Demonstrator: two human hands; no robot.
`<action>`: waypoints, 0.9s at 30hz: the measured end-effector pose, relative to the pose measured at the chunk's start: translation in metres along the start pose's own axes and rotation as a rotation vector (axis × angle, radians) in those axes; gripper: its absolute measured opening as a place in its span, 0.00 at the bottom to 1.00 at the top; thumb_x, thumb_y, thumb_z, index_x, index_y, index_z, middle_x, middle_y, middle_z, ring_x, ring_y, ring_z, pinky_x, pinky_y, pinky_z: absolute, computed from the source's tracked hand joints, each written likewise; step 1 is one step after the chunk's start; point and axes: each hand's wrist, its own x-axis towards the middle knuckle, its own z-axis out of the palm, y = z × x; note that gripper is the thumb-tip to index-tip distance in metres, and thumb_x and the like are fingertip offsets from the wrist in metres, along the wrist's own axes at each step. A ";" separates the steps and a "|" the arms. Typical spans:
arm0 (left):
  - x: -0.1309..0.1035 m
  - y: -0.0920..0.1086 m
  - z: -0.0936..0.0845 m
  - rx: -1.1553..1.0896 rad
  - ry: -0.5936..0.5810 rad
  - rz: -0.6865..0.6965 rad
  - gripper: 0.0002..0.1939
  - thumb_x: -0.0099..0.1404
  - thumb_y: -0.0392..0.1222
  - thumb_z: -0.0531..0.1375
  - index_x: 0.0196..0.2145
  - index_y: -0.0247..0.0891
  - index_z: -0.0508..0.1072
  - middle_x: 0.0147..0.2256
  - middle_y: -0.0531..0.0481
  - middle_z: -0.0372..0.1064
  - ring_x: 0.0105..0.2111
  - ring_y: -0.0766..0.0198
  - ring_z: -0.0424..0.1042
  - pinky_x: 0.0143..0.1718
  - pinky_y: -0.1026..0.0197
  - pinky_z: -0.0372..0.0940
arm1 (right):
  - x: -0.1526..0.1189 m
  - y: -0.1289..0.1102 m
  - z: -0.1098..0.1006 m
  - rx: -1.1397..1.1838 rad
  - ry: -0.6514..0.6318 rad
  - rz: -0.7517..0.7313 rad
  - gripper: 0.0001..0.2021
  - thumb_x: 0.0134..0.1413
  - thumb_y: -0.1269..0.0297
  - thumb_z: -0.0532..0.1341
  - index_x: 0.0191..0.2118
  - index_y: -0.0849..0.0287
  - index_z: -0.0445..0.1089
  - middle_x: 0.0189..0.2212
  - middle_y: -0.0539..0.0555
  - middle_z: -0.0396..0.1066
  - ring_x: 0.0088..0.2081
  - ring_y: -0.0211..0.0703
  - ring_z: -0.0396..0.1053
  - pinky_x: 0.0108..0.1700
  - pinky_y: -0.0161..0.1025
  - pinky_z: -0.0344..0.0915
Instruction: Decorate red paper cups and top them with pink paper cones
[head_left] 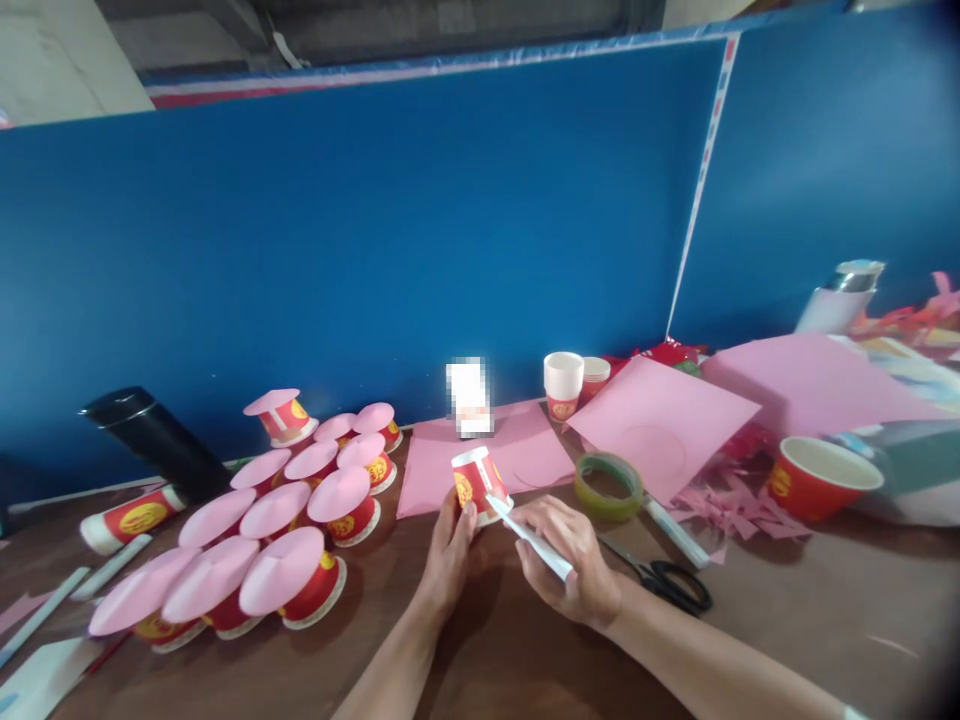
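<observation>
My left hand (pixel 450 550) grips a red paper cup (pixel 466 487) with a yellow emblem. The cup is tilted, its wider rim facing down and to the right. Between the fingers of my right hand (pixel 566 560) is a slim white pen (pixel 541 550). Its upper end meets, or nearly meets, a white label on the cup's side; I cannot tell whether they touch. Just behind the cup lie pink paper sheets (pixel 431 465). To the left stand several upturned red cups (pixel 309 592), topped with pink paper cones (pixel 282 572).
Right of my hands are a tape roll (pixel 609 488), black-handled scissors (pixel 675 585) and a white stick (pixel 677 533). Farther right sits a red paper tub (pixel 817 485) beside pink scraps (pixel 739 500). A black flask (pixel 157 440) leans at left. A blue partition (pixel 420 230) borders the table behind.
</observation>
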 end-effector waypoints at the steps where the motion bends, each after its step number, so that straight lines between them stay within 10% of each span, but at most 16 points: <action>1: 0.000 -0.001 0.000 -0.006 -0.017 0.000 0.25 0.59 0.52 0.56 0.53 0.42 0.62 0.46 0.45 0.69 0.47 0.52 0.67 0.49 0.53 0.61 | 0.000 0.000 0.001 0.001 0.010 0.010 0.17 0.50 0.72 0.55 0.47 0.54 0.63 0.33 0.54 0.69 0.34 0.43 0.68 0.37 0.42 0.67; 27: -0.004 0.016 0.003 0.174 -0.163 0.151 0.21 0.62 0.47 0.54 0.50 0.36 0.62 0.48 0.43 0.66 0.47 0.55 0.66 0.48 0.55 0.59 | 0.001 0.003 0.003 -0.083 -0.011 -0.038 0.19 0.52 0.73 0.55 0.51 0.59 0.61 0.39 0.56 0.71 0.37 0.44 0.68 0.40 0.44 0.66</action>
